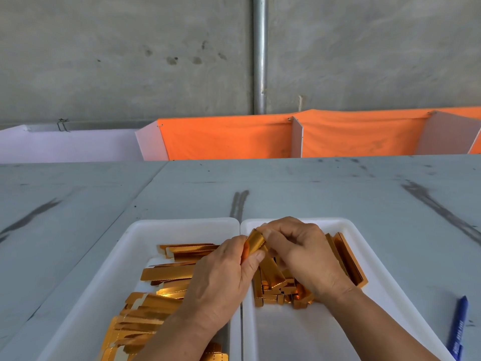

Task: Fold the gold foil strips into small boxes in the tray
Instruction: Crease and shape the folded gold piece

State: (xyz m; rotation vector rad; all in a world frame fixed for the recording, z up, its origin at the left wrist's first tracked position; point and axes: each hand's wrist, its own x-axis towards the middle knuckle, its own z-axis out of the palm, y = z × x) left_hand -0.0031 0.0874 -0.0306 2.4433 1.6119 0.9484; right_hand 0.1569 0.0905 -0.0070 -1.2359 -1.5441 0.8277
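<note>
flat gold strips (153, 303) pile in the left tray (117, 256) under the left hand (221, 280), and folded boxes (276, 290) heap in the right tray (299, 334) beneath the right hand (304, 251). both hands pinch one curled gold foil strip (256, 242) between them, above where the trays meet. a blue pen (458, 327) lies right of the right hand on the tabletop (312, 191). orange cloth (229, 139) hangs beyond.
</note>
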